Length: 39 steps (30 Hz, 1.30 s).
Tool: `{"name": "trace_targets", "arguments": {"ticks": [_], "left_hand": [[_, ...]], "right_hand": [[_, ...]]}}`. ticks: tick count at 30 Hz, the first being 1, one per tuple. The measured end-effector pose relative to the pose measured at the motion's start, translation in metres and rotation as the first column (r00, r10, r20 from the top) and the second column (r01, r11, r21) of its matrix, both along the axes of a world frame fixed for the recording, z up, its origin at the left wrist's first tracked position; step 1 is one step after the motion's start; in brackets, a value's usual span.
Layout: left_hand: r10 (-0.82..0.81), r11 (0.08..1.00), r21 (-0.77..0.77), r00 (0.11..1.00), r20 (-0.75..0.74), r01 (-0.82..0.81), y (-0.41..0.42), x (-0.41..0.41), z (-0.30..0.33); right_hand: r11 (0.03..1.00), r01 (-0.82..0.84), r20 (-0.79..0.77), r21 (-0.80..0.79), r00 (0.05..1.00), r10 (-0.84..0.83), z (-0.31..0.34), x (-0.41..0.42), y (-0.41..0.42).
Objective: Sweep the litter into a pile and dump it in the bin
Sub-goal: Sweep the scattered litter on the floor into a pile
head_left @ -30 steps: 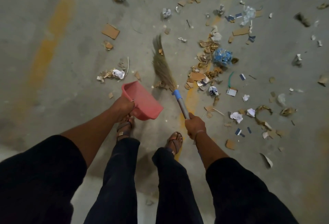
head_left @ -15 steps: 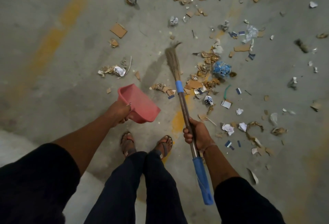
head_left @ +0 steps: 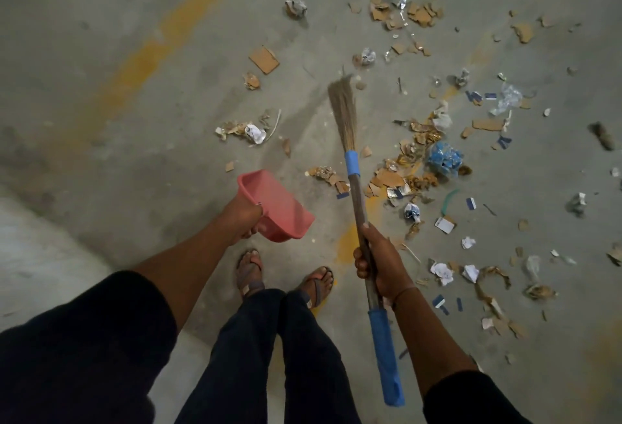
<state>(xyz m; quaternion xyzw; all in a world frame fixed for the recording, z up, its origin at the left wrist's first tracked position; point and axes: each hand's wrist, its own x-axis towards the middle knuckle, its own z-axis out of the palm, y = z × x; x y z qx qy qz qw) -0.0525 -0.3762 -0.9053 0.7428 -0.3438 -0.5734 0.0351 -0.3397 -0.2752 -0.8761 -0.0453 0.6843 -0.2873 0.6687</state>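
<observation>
grey concrete floor (head_left: 101, 104) with faded yellow paint stripe (head_left: 161, 40); sandals (head_left: 250, 275) on both feet.

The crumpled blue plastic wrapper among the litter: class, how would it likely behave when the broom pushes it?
The blue wrapper looks thin and crumpled, so it is probably very light and may skid or tumble ahead of the broom. Being loosely bunched, it would likely squash rather than hold shape. It might also snag on the cardboard scraps touching it.

One broom (head_left: 343, 110), one pink dustpan (head_left: 279, 205), two hands (head_left: 382, 263), two sandalled feet (head_left: 250, 270)
</observation>
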Motion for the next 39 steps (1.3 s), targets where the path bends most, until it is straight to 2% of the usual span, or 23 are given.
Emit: {"name": "trace_targets", "arguments": {"ticks": [2, 3, 6, 10, 12, 14, 16, 18, 20, 21, 22, 24, 27, 29, 31, 34, 39], "left_hand": [[0.028, 1.0, -0.006, 1.0, 0.002, -0.028, 0.003, 0.012, 0.0], [0.035, 0.999, -0.004, 0.999, 0.0, -0.035, 0.004, 0.019, -0.001], [0.06, 0.998, 0.004, 0.998, 0.007, -0.06, 0.006, 0.045, -0.009], [0.136, 0.991, -0.004, 0.99, 0.039, -0.136, 0.007, 0.073, -0.013], [0.171, 0.985, 0.006, 0.984, 0.052, -0.172, 0.008, 0.086, -0.016], [0.203, 0.979, 0.02, 0.976, 0.075, -0.205, 0.009, 0.099, -0.021], [0.207, 0.978, 0.021, 0.974, 0.092, -0.209, 0.012, 0.109, -0.024], [0.215, 0.976, 0.018, 0.971, 0.102, -0.218, 0.014, 0.118, -0.028], [0.225, 0.973, 0.022, 0.969, 0.105, -0.228, 0.017, 0.126, -0.032], [0.225, 0.973, 0.026, 0.969, 0.101, -0.229, 0.018, 0.13, -0.035], [0.225, 0.973, 0.034, 0.969, 0.099, -0.23, 0.019, 0.134, -0.037], [0.229, 0.972, 0.037, 0.969, 0.096, -0.234, 0.019, 0.139, -0.039], [0.229, 0.973, 0.009, 0.97, 0.085, -0.231, 0.018, 0.143, -0.039], [0.229, 0.973, 0.004, 0.97, 0.078, -0.23, 0.017, 0.145, -0.04], [0.223, 0.974, 0.014, 0.972, 0.072, -0.225, 0.016, 0.145, -0.04], [0.213, 0.977, 0.015, 0.975, 0.066, -0.215, 0.012, 0.144, -0.039], [0.196, 0.98, 0.022, 0.979, 0.055, -0.197, 0.004, 0.141, -0.041]], "right_hand": [[0.999, 0.047, 0.145, 0.007, 0.988, -0.047, -0.002, 0.01, -0.002], [1.0, 0.025, 0.15, -0.007, 0.988, -0.023, -0.003, 0.016, -0.003], [0.986, -0.16, -0.003, -0.041, 0.987, 0.16, -0.005, 0.04, -0.011], [0.932, -0.356, -0.291, -0.067, 0.901, 0.323, -0.009, 0.079, -0.022], [0.861, -0.506, -0.432, -0.053, 0.789, 0.437, -0.021, 0.096, -0.026], [0.729, -0.685, -0.537, 0.008, 0.612, 0.581, -0.036, 0.112, -0.034], [0.585, -0.806, -0.589, 0.095, 0.428, 0.685, -0.047, 0.131, -0.045], [0.46, -0.873, -0.595, 0.162, 0.286, 0.751, -0.056, 0.151, -0.058], [0.39, -0.894, -0.573, 0.222, 0.204, 0.794, -0.067, 0.17, -0.07], [0.383, -0.889, -0.557, 0.249, 0.192, 0.808, -0.071, 0.178, -0.075], [0.397, -0.877, -0.538, 0.272, 0.204, 0.818, -0.076, 0.185, -0.079], [0.478, -0.832, -0.5, 0.283, 0.297, 0.814, -0.083, 0.194, -0.084], [0.667, -0.698, -0.418, 0.259, 0.542, 0.729, -0.09, 0.201, -0.089], [0.795, -0.55, -0.353, 0.254, 0.713, 0.606, -0.094, 0.203, -0.089], [0.878, -0.403, -0.325, 0.26, 0.819, 0.472, -0.096, 0.2, -0.088], [0.942, -0.223, -0.329, 0.25, 0.895, 0.299, -0.091, 0.188, -0.086], [0.967, -0.203, -0.435, 0.152, 0.865, 0.25, -0.073, 0.176, -0.081]]}}
